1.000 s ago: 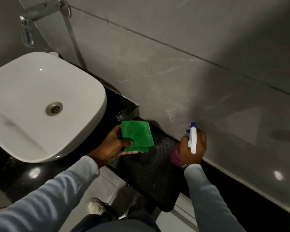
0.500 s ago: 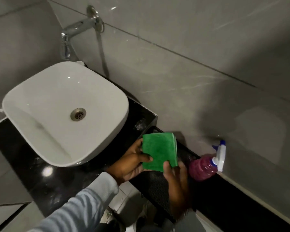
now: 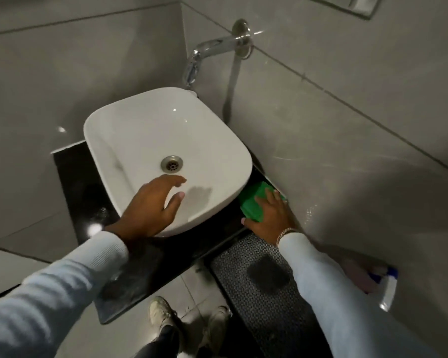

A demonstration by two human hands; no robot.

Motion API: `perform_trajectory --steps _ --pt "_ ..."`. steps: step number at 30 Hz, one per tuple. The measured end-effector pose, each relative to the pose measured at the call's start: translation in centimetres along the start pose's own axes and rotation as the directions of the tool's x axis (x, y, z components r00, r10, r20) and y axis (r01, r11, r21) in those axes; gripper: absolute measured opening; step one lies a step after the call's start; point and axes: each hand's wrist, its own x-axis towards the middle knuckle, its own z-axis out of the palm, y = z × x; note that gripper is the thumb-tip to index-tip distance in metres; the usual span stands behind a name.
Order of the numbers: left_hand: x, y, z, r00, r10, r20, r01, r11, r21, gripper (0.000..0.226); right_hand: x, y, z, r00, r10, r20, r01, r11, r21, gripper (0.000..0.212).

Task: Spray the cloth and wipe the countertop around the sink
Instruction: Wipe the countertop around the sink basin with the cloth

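A green cloth [image 3: 252, 204] lies flat on the black countertop [image 3: 73, 177], in the narrow strip between the white sink [image 3: 130, 130] and the grey wall. My right hand [image 3: 270, 217] presses down on the cloth with fingers spread over it. My left hand [image 3: 153, 205] hovers over the sink's near rim, fingers apart and empty. The pink spray bottle [image 3: 373, 279] with its white and blue head stands at the far right, partly hidden behind my right sleeve.
A chrome tap [image 3: 207, 51] juts from the tiled wall above the sink. A dark perforated mat [image 3: 264, 277] lies on the lower ledge right of the countertop. My shoes [image 3: 163, 316] stand on the tiled floor below.
The spray bottle has been set down at the right. The cloth passed from my left hand to my right, which now presses it on the countertop beside the sink. The left hand moved over the sink.
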Motion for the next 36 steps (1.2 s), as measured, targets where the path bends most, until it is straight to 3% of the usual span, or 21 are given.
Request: perform_trajectory --steps 4,7,9,12,13,17,18,21,23,25,27,29,31,32,34,36 --pt "-1.5 -4.0 -0.5 0.983 -0.027 0.183 -0.027 0.957 0.289 0.07 1.7 -0.1 0.7 0.983 -0.049 -0.176 0.036 0.996 -0.08 0.057" --pt "-1.5 -4.7 -0.3 0.97 0.028 0.24 -0.133 0.89 0.435 0.085 3.9 0.5 1.0 0.991 -0.129 -0.035 0.116 0.959 -0.257 0.046" --pt "-1.2 -4.8 -0.3 0.967 0.055 0.249 -0.16 0.89 0.427 0.085 3.9 0.6 1.9 0.992 -0.087 -0.093 0.068 0.979 -0.194 0.044" --pt "-1.3 -5.2 0.0 0.973 0.067 0.221 -0.155 0.898 0.411 0.082 1.5 -1.6 4.8 0.95 0.125 -0.285 -0.141 0.989 -0.037 0.051" --pt "-1.3 -5.4 0.0 0.974 0.07 0.216 -0.154 0.901 0.406 0.082 0.3 -2.9 5.8 0.945 0.128 -0.301 -0.137 0.991 -0.01 0.053" --pt "-1.3 -5.6 0.1 0.975 0.079 0.206 -0.155 0.911 0.382 0.081 -1.4 -2.2 6.8 0.96 -0.221 -0.175 0.193 0.968 -0.162 0.053" --pt "-1.3 -5.7 0.2 0.976 0.077 0.205 -0.152 0.912 0.38 0.081 -0.5 -1.0 6.2 0.951 -0.252 -0.178 0.216 0.956 -0.198 0.053" --pt "-1.2 -5.8 0.3 0.975 0.069 0.213 -0.148 0.912 0.383 0.082 2.3 0.6 4.3 0.968 -0.059 -0.243 0.01 0.98 -0.197 0.055" --pt "-1.2 -5.8 0.2 0.975 0.063 0.212 -0.142 0.912 0.384 0.082 2.8 -0.5 4.3 0.953 0.104 -0.284 -0.138 0.985 -0.1 0.059" --pt "-1.2 -5.8 0.2 0.977 0.063 0.206 -0.139 0.915 0.38 0.082 1.6 -2.6 5.5 0.928 0.175 -0.328 -0.19 0.982 -0.013 0.059" --pt "-1.2 -6.0 0.1 0.978 0.065 0.2 -0.139 0.915 0.379 0.082 -0.8 -4.4 7.3 0.95 0.068 -0.305 -0.079 0.997 -0.024 0.054" --pt "-1.2 -6.0 0.2 0.977 0.076 0.199 -0.148 0.914 0.377 0.081 -3.1 -3.8 8.1 0.956 -0.242 -0.163 0.217 0.963 -0.159 0.053" --pt "-1.2 -6.0 0.2 0.976 0.082 0.201 -0.154 0.913 0.377 0.081 -1.8 -0.8 6.8 0.868 -0.497 -0.022 0.475 0.842 -0.255 0.059" --pt "-1.3 -6.1 0.3 0.977 0.082 0.199 -0.154 0.913 0.379 0.08 -0.6 0.7 5.8 0.842 -0.54 -0.009 0.514 0.807 -0.29 0.063" --pt "-1.3 -6.1 0.3 0.977 0.077 0.198 -0.149 0.912 0.382 0.081 1.7 2.7 4.0 0.886 -0.45 -0.108 0.403 0.866 -0.296 0.065" --pt "-1.2 -6.2 0.3 0.978 0.074 0.197 -0.147 0.912 0.383 0.081 2.5 2.6 3.3 0.948 -0.21 -0.241 0.167 0.968 -0.187 0.06"
